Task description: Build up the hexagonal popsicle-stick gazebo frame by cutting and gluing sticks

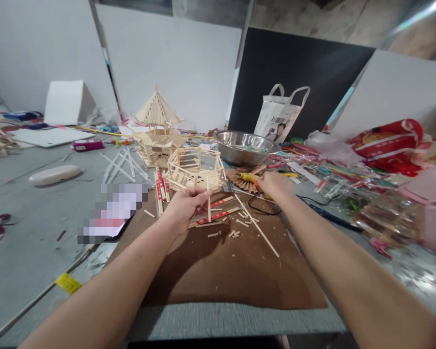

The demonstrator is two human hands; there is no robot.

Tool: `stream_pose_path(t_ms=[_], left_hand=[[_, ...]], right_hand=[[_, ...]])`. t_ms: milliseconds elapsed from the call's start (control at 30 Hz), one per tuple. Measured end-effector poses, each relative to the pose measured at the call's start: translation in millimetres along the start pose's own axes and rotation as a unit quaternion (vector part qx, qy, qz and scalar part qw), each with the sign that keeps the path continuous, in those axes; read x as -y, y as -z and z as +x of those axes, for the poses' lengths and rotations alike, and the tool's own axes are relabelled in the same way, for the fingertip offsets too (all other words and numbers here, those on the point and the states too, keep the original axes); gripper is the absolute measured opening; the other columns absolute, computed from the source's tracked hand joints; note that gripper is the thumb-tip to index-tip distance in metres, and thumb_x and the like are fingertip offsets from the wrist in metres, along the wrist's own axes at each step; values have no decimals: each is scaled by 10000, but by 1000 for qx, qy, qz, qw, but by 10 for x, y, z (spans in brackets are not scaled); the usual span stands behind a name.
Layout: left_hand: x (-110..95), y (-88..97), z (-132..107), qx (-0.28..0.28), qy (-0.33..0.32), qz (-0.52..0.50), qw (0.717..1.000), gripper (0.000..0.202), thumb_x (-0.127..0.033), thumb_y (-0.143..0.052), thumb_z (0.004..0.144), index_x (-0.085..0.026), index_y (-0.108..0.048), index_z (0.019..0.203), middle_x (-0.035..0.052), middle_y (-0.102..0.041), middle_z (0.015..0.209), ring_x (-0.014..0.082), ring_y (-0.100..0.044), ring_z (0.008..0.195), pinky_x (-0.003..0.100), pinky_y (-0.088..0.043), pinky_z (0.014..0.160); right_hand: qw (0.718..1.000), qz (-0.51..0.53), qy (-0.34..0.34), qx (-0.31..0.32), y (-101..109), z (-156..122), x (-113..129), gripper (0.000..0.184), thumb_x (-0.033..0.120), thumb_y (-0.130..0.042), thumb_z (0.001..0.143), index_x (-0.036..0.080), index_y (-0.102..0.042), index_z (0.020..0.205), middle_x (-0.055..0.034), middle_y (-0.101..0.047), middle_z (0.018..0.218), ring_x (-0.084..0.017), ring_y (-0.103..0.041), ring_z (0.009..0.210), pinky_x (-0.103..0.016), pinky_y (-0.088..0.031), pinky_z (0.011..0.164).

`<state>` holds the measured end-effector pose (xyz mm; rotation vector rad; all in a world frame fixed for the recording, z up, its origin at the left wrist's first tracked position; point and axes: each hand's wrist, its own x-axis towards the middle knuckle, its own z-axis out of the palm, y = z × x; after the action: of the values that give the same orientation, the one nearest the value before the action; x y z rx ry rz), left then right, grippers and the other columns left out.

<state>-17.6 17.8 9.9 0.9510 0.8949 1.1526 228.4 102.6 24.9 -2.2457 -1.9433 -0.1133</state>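
My left hand [189, 206] is closed at the near side of a many-sided frame of thin wooden sticks [196, 167], pinching it between thumb and fingers. One upright stick [209, 203] hangs down beside the fingertips. I cannot tell whether the frame's far side rests on anything. Over to the right, my right hand [274, 184] is wrapped round a yellow glue gun [247, 177], partly hidden by the fingers. A black cord [263, 210] loops below it. Beneath lies a brown mat [240, 276] with red-and-white paper packs of sticks [220, 215] and several cut stick bits [243, 223].
A stick pavilion model [158, 118] stands behind the frame. Near it is a steel bowl [245, 150], with a paper bag [278, 116] behind. A phone [112, 213] and a white case [54, 175] lie left. A pink-lidded jug [403, 208] and plastic wrappers [334, 148] crowd the right.
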Motion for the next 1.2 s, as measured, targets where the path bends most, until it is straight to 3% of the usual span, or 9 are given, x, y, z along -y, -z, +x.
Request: stream_pose_path(t_ms=[67,167,233,367,600,967,1200], left_hand=[[-5,-2,-4,0,1,5,1000,232,-293,-695,549,-126,-572,655,-47,-497,477,41,-444,407,166,-385,407],[-11,-2,-10,3,8,11,1000,215,-281,-691,557,-129,-563,639,-50,-497,473,39,-440,397,163,-376,400],[-12,0,-13,6,11,9,1000,205,-273,-689,560,-130,-562,635,-53,-494,473,38,-443,402,161,-376,406],[-9,6,-15,16,15,15,1000,184,-270,-677,576,-135,-567,636,-58,-480,470,38,-444,416,163,-380,422],[-18,7,-9,12,2,29,1000,192,-279,-677,570,-133,-560,610,-55,-484,451,42,-439,397,163,-365,400],[-2,22,4,7,-2,35,999,204,-277,-685,560,-124,-567,626,-46,-484,453,39,-428,402,155,-353,392],[18,36,4,16,3,42,999,217,-294,-685,559,-128,-562,629,-48,-482,459,40,-440,403,150,-369,394]], right_hand=[[998,-4,61,-3,62,-188,77,319,411,-423,751,183,-632,830,-97,-630,872,-217,-558,822,-278,-373,632],[976,49,190,91,99,-494,201,224,370,-470,726,215,-629,760,-22,-646,788,-153,-558,723,-221,-349,569],[961,63,223,148,83,-668,258,182,345,-492,713,224,-626,734,1,-646,749,-132,-554,688,-206,-335,545],[956,53,234,170,7,-832,259,156,326,-501,710,227,-621,706,4,-640,730,-125,-551,665,-204,-321,531],[970,84,195,116,-47,-772,92,169,316,-473,734,214,-607,750,-17,-637,784,-131,-555,707,-213,-343,584],[958,55,229,166,-54,-878,193,173,357,-513,710,222,-619,733,-21,-641,776,-145,-553,715,-215,-338,586],[954,25,266,140,-121,-904,207,177,330,-473,722,216,-594,662,-20,-627,710,-141,-534,643,-224,-290,523]])
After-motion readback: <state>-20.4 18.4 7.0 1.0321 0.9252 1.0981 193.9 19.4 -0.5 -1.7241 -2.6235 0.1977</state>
